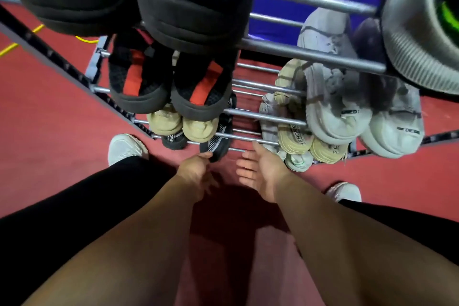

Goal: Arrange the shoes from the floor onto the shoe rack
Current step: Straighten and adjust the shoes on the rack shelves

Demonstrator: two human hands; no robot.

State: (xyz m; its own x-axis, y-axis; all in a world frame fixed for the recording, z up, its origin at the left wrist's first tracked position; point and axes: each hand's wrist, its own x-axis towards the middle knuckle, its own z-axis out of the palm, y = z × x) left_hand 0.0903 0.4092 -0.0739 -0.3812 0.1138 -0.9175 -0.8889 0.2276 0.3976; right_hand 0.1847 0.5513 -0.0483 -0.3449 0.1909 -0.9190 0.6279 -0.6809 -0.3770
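Note:
I look straight down a metal shoe rack [263, 117] with several tiers of silver bars. My left hand [196, 171] reaches to the lowest tier and its fingertips touch the heel of a black and white shoe [219, 141] that lies there. My right hand [263, 169] hovers open beside it, fingers spread and relaxed, holding nothing, thumb near the front bar. A second black shoe [173, 140] lies to the left on the same tier. Beige shoes [181, 124] sit one tier above.
Black and red shoes [171, 87] and big black shoes [154, 2] fill the upper left tiers. Grey and cream sneakers [347, 117] crowd the right side. My own feet in pale sneakers [125, 148] stand on the red floor [49, 119] at both sides.

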